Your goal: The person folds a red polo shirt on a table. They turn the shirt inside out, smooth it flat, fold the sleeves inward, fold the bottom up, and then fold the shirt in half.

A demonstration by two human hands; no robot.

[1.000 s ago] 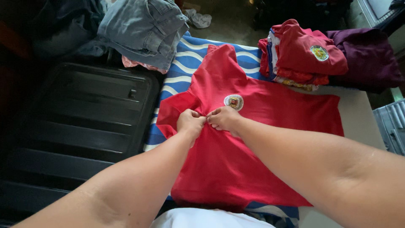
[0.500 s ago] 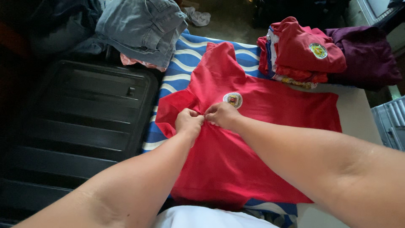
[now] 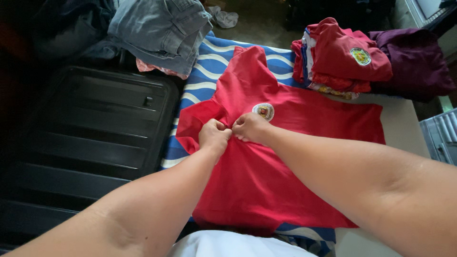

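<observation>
My left hand (image 3: 215,134) and right hand (image 3: 249,127) pinching red shirt (image 3: 266,171) fabric, closed black suitcase (image 3: 102,128) at nine o'clock, contents hidden.

A matt, soft-looking knit cloth is being shown by the red shirt (image 3: 285,157), with light creasing where it is being pinched. A stitched, slightly raised finish is being shown by its round badge (image 3: 263,111). A woven striped cloth, matt in blue and white, is being presented by the sheet (image 3: 209,71) underneath. Hard moulded plastic, black with a dull sheen and ribbed panels, is being displayed by the suitcase (image 3: 95,133). Coarse, faded denim is being shown by the jeans (image 3: 162,33). Matt cloth is being shown by the folded pile (image 3: 342,62) and the purple garment (image 3: 414,62).
</observation>
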